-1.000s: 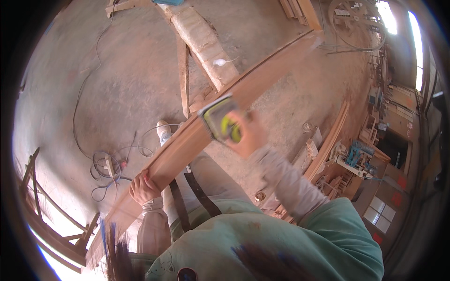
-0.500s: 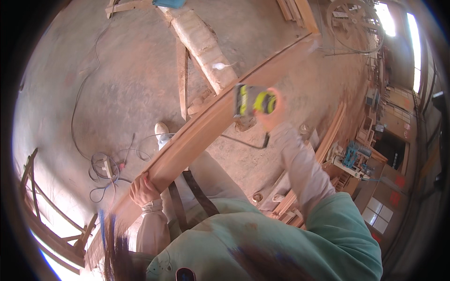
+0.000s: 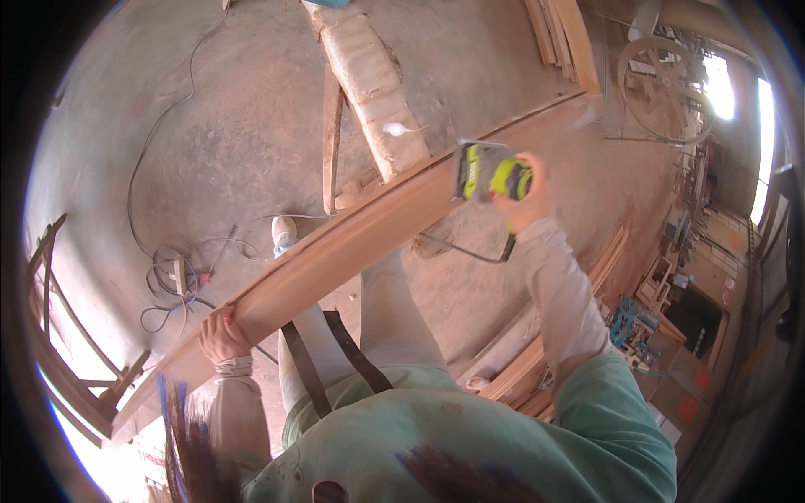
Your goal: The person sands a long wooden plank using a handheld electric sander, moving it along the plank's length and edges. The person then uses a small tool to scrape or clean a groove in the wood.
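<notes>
A long reddish-brown wooden board runs slantwise in front of me, from lower left to upper right. My right hand is closed round a lime-green and grey power sander. Its flat pad faces the board's side towards the upper right; whether it touches the wood I cannot tell. A dark cord hangs below the tool. Near the board's lower left part, my left hand wraps over the edge, fingers on top.
Beyond the board stands a pale, wrapped beam with a wooden leg. Coiled cable and a power strip lie on the floor at left. Stacked planks are at the upper right, a large spoked wheel beside them.
My view has shifted, so the board appears at a flatter slant. The sander stays in my right hand, now further right in view. My left hand still holds the board.
</notes>
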`<state>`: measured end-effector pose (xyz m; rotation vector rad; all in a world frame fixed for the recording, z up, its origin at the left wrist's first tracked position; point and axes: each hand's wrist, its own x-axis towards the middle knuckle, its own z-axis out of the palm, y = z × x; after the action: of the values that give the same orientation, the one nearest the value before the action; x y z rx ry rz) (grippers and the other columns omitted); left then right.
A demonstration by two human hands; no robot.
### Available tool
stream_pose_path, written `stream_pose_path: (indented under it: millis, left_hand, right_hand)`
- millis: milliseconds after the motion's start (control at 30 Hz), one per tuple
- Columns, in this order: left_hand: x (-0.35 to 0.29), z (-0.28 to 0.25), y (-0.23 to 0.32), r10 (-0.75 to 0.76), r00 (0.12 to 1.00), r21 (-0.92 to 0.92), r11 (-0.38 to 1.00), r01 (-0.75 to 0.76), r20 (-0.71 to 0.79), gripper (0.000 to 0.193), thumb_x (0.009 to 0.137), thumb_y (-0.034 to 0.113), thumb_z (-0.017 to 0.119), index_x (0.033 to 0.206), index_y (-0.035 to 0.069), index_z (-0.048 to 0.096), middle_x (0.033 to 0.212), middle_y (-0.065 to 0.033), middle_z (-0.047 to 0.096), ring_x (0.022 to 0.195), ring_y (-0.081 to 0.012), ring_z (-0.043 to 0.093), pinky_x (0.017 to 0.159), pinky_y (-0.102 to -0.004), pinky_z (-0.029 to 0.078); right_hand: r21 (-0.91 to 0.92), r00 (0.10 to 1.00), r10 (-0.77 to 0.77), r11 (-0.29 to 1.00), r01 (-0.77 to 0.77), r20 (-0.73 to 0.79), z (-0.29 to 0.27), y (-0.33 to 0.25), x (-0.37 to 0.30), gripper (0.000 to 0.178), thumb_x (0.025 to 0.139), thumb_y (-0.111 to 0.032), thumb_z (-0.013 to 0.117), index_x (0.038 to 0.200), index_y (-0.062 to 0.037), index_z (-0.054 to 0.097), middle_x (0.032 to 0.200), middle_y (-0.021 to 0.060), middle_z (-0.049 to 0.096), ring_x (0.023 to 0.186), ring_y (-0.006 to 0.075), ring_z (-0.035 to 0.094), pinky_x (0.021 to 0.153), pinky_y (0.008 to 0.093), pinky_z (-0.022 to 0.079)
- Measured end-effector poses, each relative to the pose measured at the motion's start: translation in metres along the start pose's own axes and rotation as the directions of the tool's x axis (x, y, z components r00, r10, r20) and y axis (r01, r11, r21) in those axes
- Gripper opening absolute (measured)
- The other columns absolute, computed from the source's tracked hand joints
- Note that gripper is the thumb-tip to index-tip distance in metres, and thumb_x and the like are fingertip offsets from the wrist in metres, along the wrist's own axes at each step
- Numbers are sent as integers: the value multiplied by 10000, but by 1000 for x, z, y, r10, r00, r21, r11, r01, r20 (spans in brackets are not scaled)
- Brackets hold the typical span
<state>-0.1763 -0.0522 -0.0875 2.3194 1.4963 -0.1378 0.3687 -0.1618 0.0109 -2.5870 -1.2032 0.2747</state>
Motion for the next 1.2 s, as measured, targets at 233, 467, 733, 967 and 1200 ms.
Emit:
stream_pose_path:
  millis: [233, 467, 733, 967, 1200]
  left_hand:
    - [-13, 9, -25, -69, 994, 142, 987, 80, -79, 332, 995, 316, 412, 1189, 133, 609, 1097, -59, 643, 1045, -256, 582, 959, -407, 371]
    - [118, -5, 144, -21, 986, -233, 972, -18, -163, 500, 819, 168, 706, 1300, 135, 573, 1163, -93, 626, 1060, -257, 608, 980, -385, 432]
    - [243, 61, 309, 242, 969, -561, 796, -225, -45, 614, 739, 44, 778, 1305, 191, 593, 1312, -124, 510, 1135, -302, 575, 977, -385, 496]
    - [257, 80, 278, 246, 942, -688, 644, -334, -228, 274, 810, -13, 707, 1045, 129, 718, 1146, -86, 627, 1058, -222, 618, 878, -327, 522]
    - [133, 48, 88, -453, 881, -887, 451, 96, -135, 239, 920, 109, 660, 1158, 81, 660, 1150, -14, 675, 1016, -133, 627, 870, -288, 497]
  right_hand:
    - [114, 930, -162, 985, 131, 329, -21, 2, -8, 679, 613, -11, 771, 1237, -106, 520, 1148, 147, 568, 1042, 359, 531, 900, 413, 467]
    - [62, 993, -88, 995, 84, 73, -44, 115, 52, 706, 616, -39, 782, 1254, -161, 505, 1149, 118, 549, 1080, 334, 522, 931, 409, 454]
    - [42, 988, -140, 990, 137, 68, -47, 104, 45, 681, 606, -57, 769, 1235, -122, 517, 1143, 102, 579, 1060, 313, 527, 922, 403, 460]
    - [39, 989, -107, 994, 103, 107, -48, 76, 38, 682, 618, -20, 756, 1247, -144, 523, 1113, 101, 564, 1029, 322, 538, 895, 394, 468]
    - [40, 840, -485, 870, 491, 245, -65, 15, 76, 653, 661, 1, 759, 1232, -244, 560, 1120, 130, 510, 986, 352, 591, 811, 404, 526]
